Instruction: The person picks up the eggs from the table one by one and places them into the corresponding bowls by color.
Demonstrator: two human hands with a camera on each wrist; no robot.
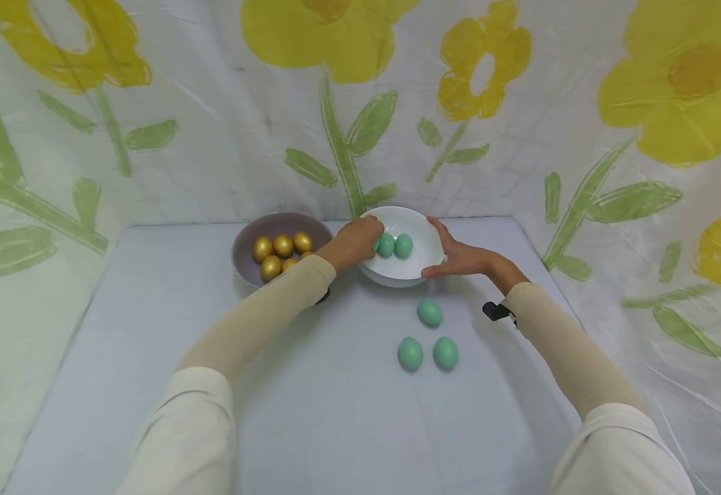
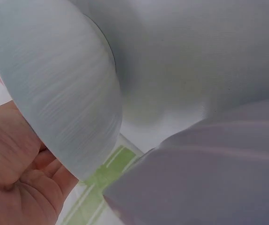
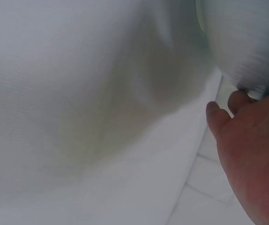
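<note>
My left hand reaches over the left rim of a white bowl. Its fingers curl inside around a green egg that is mostly hidden by them. Two more green eggs lie beside the fingertips in the bowl. In the left wrist view, the bowl's outer wall covers most of the fingers of the left hand. My right hand holds the bowl's right side, thumb at the near rim and fingers spread toward the far rim. The right wrist view shows this hand against the bowl's outside.
Left of the white bowl stands a mauve-brown bowl with several golden eggs, partly behind my left forearm. Three green eggs lie on the pale table in front of the white bowl. A flowered curtain hangs behind.
</note>
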